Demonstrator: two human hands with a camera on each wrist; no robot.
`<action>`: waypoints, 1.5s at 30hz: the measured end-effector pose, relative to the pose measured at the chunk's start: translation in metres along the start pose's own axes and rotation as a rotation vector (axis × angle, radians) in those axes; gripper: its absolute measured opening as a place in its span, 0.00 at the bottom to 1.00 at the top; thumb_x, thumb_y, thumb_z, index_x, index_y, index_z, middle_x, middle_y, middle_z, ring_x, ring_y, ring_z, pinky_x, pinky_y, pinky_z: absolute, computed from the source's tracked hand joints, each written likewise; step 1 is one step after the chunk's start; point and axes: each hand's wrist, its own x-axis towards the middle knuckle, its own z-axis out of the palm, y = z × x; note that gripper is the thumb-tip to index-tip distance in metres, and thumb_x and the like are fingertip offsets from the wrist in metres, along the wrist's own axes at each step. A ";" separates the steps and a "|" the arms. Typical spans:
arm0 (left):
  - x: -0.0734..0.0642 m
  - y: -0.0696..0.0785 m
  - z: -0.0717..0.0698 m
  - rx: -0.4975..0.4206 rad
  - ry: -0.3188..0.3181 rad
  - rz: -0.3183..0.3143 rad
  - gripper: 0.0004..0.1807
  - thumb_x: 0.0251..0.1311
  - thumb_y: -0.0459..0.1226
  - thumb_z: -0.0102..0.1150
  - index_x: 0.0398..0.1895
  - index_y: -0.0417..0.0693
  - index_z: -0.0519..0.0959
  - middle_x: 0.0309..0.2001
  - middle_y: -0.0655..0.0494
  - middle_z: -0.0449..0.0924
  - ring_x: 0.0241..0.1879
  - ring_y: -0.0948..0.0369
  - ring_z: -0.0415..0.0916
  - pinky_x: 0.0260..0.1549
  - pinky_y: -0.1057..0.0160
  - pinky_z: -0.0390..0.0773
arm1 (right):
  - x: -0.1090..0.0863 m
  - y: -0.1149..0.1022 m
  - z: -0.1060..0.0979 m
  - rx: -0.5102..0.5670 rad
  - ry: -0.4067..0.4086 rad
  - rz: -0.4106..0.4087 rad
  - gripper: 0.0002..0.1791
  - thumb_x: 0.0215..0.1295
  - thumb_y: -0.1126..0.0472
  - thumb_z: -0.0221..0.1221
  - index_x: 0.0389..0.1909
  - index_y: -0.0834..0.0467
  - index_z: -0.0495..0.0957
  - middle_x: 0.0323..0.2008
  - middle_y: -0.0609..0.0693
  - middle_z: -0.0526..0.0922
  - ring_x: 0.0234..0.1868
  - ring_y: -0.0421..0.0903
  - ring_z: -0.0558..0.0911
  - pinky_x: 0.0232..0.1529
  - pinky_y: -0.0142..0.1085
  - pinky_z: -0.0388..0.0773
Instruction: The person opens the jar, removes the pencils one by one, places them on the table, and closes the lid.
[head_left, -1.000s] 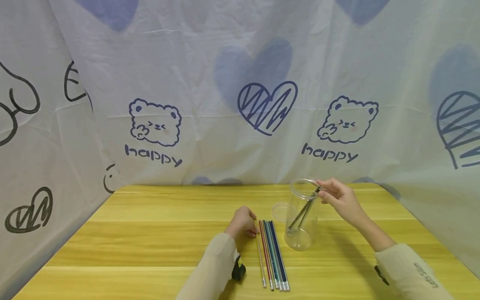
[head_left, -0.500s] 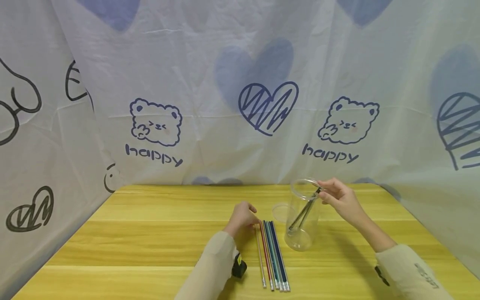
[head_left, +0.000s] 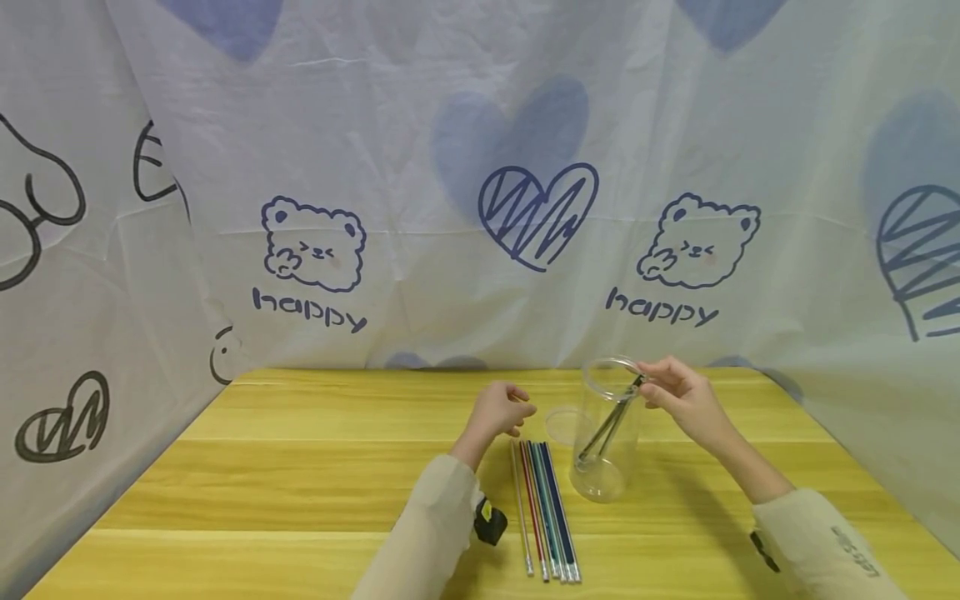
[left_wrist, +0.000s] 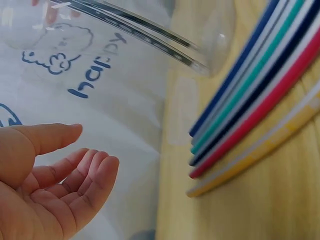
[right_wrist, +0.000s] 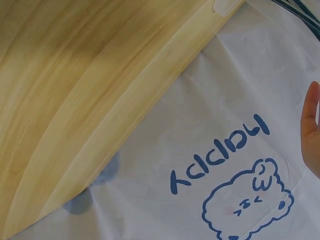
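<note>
My left hand point(head_left: 501, 411) hovers beyond the far ends of a row of pencils point(head_left: 542, 508). Its fingers are loosely bent, with nothing between them and the thumb in the left wrist view. Yellow, red, teal and dark blue pencils lie side by side on the table, metal-tipped ends toward me. To their right stands a clear plastic jar point(head_left: 632, 442) with dark pencils point(head_left: 606, 425) leaning inside. My right hand point(head_left: 686, 400) pinches the jar's rim where those pencils rest; whether it also grips their tops, I cannot tell. The right wrist view catches only part of this hand.
A clear round lid point(head_left: 558, 425) lies flat on the table just left of the jar. The wood-grain table point(head_left: 300, 483) ends at a white cloth point(head_left: 420, 292) printed with hearts and bears. Black wrist straps sit at both sleeves.
My left hand has come off the yellow pencil and risen forward, away from the row. The right hand and the jar have stayed put.
</note>
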 end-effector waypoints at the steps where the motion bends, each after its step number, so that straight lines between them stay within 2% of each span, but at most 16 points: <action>1: -0.001 0.002 0.000 -0.003 0.000 0.008 0.13 0.52 0.30 0.59 0.40 0.32 0.76 0.34 0.43 0.78 0.29 0.48 0.77 0.22 0.59 0.80 | 0.000 0.000 0.000 0.000 0.000 -0.001 0.06 0.59 0.74 0.53 0.37 0.73 0.68 0.42 0.35 0.77 0.34 0.34 0.79 0.32 0.30 0.78; 3: -0.002 0.007 -0.001 -0.006 -0.002 0.029 0.13 0.53 0.31 0.58 0.40 0.32 0.76 0.35 0.43 0.78 0.29 0.48 0.77 0.22 0.59 0.80 | 0.000 0.000 -0.001 -0.002 -0.003 -0.004 0.06 0.59 0.74 0.53 0.37 0.73 0.69 0.42 0.35 0.77 0.34 0.34 0.79 0.32 0.30 0.78; 10: -0.007 0.023 -0.001 -0.012 0.016 0.095 0.10 0.55 0.33 0.58 0.37 0.34 0.78 0.30 0.48 0.78 0.23 0.58 0.75 0.21 0.62 0.79 | 0.001 0.000 -0.001 0.001 0.001 -0.023 0.04 0.60 0.75 0.50 0.35 0.73 0.69 0.42 0.36 0.78 0.33 0.34 0.78 0.30 0.31 0.78; 14: -0.009 0.032 -0.002 -0.023 0.033 0.149 0.08 0.55 0.34 0.58 0.34 0.36 0.78 0.28 0.50 0.78 0.26 0.55 0.76 0.21 0.63 0.79 | 0.001 -0.002 -0.002 -0.006 0.011 -0.036 0.04 0.62 0.75 0.48 0.34 0.74 0.69 0.42 0.35 0.78 0.33 0.34 0.78 0.29 0.31 0.79; 19: -0.012 0.043 -0.001 -0.012 0.050 0.187 0.07 0.55 0.34 0.57 0.33 0.38 0.79 0.28 0.51 0.77 0.26 0.55 0.76 0.21 0.65 0.78 | 0.002 -0.002 -0.001 -0.026 0.020 -0.011 0.06 0.64 0.73 0.46 0.32 0.68 0.71 0.40 0.35 0.78 0.37 0.33 0.78 0.30 0.33 0.79; 22: -0.014 0.050 -0.001 -0.004 0.060 0.204 0.07 0.56 0.34 0.57 0.33 0.38 0.79 0.27 0.52 0.77 0.24 0.59 0.75 0.19 0.68 0.77 | 0.002 -0.003 -0.001 -0.028 0.023 0.004 0.08 0.66 0.71 0.45 0.31 0.67 0.71 0.36 0.39 0.78 0.37 0.34 0.77 0.30 0.34 0.79; 25: -0.017 0.056 0.000 -0.002 0.077 0.232 0.08 0.55 0.34 0.56 0.34 0.38 0.80 0.28 0.52 0.78 0.24 0.60 0.75 0.20 0.68 0.77 | 0.003 -0.003 0.000 -0.026 0.025 0.007 0.08 0.66 0.71 0.44 0.31 0.69 0.70 0.35 0.40 0.78 0.33 0.36 0.77 0.29 0.34 0.79; 32: -0.023 0.069 0.003 0.046 0.149 0.327 0.08 0.55 0.35 0.56 0.35 0.41 0.81 0.30 0.55 0.80 0.31 0.62 0.75 0.30 0.68 0.75 | 0.003 -0.004 0.000 -0.021 0.027 0.019 0.08 0.66 0.72 0.44 0.31 0.72 0.70 0.37 0.34 0.78 0.32 0.35 0.77 0.29 0.33 0.79; 39: -0.030 0.080 0.011 0.030 0.156 0.454 0.07 0.55 0.35 0.57 0.35 0.41 0.80 0.31 0.56 0.79 0.30 0.65 0.74 0.29 0.73 0.74 | 0.002 -0.005 0.001 -0.012 0.033 0.034 0.08 0.66 0.71 0.45 0.31 0.72 0.69 0.39 0.35 0.79 0.32 0.35 0.77 0.28 0.34 0.79; 45: -0.030 0.082 0.018 0.033 0.173 0.572 0.09 0.53 0.36 0.60 0.34 0.39 0.80 0.33 0.53 0.80 0.32 0.65 0.75 0.29 0.75 0.74 | 0.001 -0.005 0.001 -0.030 0.025 0.042 0.08 0.66 0.70 0.44 0.32 0.71 0.69 0.38 0.33 0.78 0.32 0.35 0.77 0.29 0.33 0.79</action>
